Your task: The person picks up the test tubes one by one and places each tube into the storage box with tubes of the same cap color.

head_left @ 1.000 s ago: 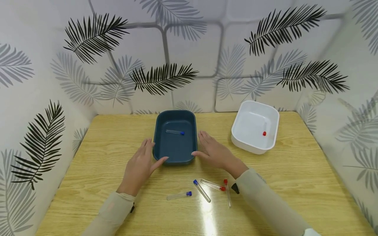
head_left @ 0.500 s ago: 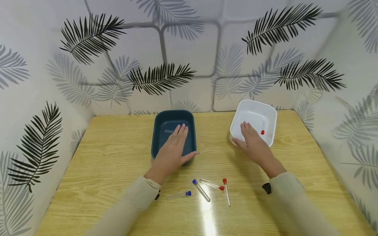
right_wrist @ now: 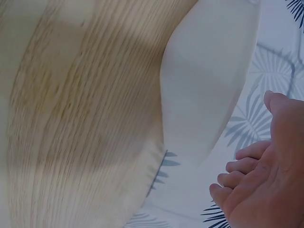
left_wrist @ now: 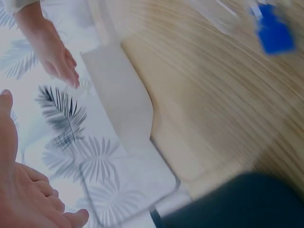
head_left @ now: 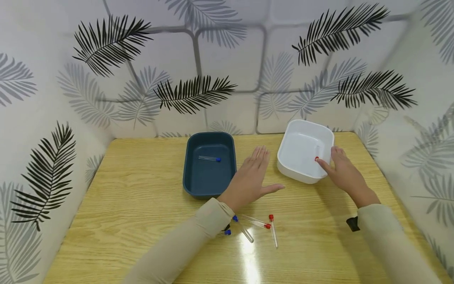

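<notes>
In the head view my left hand (head_left: pixel 248 177) is held out flat between the two bins, its fingers straight and thumb spread. It overlaps the right edge of the dark blue bin (head_left: pixel 209 183) and holds nothing. My right hand (head_left: pixel 345 175) is at the right side of the white bin (head_left: pixel 296 169), fingers extended and thumb over the rim in this view; its grasp is empty too. One blue-capped test tube (head_left: pixel 209 158) lies inside the dark bin. A red-capped test tube (head_left: pixel 317 152) is in the white bin, its cap partly hidden by my right thumb.
On the wooden table (head_left: pixel 134 177), in front of the bins, lie several capped tubes: a blue-capped tube (head_left: pixel 244 230), a red-capped tube (head_left: pixel 255 221) and another red-capped tube (head_left: pixel 274 232). My left sleeve (head_left: pixel 191 240) covers most of one more. A leaf-patterned backdrop (head_left: pixel 230 71) stands behind.
Both hands have moved right. The left went from beside the dark bin, across it, to the space between the bins; the right went from the dark bin to the white bin's right side.
</notes>
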`<state>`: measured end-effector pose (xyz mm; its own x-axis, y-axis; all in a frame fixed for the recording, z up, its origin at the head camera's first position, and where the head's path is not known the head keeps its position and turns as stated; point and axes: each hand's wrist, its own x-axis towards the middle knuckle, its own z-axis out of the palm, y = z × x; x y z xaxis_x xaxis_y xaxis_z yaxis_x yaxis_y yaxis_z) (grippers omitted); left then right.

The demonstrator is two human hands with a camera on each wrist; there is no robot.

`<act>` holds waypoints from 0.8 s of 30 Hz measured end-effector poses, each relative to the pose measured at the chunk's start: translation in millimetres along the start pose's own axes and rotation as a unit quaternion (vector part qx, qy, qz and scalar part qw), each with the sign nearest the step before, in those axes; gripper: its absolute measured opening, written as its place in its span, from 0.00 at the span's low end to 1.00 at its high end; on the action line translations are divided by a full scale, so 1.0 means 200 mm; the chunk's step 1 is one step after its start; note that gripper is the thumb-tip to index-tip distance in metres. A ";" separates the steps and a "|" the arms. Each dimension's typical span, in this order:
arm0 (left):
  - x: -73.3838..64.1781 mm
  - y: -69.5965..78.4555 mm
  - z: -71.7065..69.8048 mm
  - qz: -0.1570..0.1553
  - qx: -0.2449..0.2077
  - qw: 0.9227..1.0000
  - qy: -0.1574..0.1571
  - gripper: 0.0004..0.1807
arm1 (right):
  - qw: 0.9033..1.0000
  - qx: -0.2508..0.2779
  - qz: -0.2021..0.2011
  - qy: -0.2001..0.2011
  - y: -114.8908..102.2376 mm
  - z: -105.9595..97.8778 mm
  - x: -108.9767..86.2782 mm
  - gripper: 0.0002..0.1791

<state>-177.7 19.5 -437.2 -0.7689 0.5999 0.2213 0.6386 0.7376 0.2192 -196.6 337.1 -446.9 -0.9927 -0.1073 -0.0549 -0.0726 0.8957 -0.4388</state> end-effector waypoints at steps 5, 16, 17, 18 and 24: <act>0.09 0.07 0.07 -0.011 0.001 1.000 -0.009 0.59 | 1.000 0.004 0.007 -0.014 0.04 -0.01 0.03 0.50; 0.33 0.11 0.24 -0.050 0.054 0.997 -0.035 0.60 | 0.998 0.038 -0.018 -0.051 0.07 0.03 0.02 0.56; 0.35 0.11 0.27 -0.055 0.056 0.996 -0.041 0.60 | 0.998 0.034 -0.025 -0.052 0.07 0.04 0.01 0.57; 0.38 0.11 0.29 -0.060 0.055 0.996 -0.046 0.60 | 0.997 0.037 -0.035 -0.050 0.07 0.04 0.01 0.57; 0.45 0.11 0.36 -0.090 0.071 0.992 -0.048 0.61 | 0.996 0.047 -0.057 -0.043 0.07 0.08 -0.02 0.61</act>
<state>-234.3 111.5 -480.7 -0.8741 0.4760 0.0970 0.4848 0.8677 0.1098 -191.3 342.4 -466.8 -0.9664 -0.2458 -0.0758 -0.1699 0.8313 -0.5292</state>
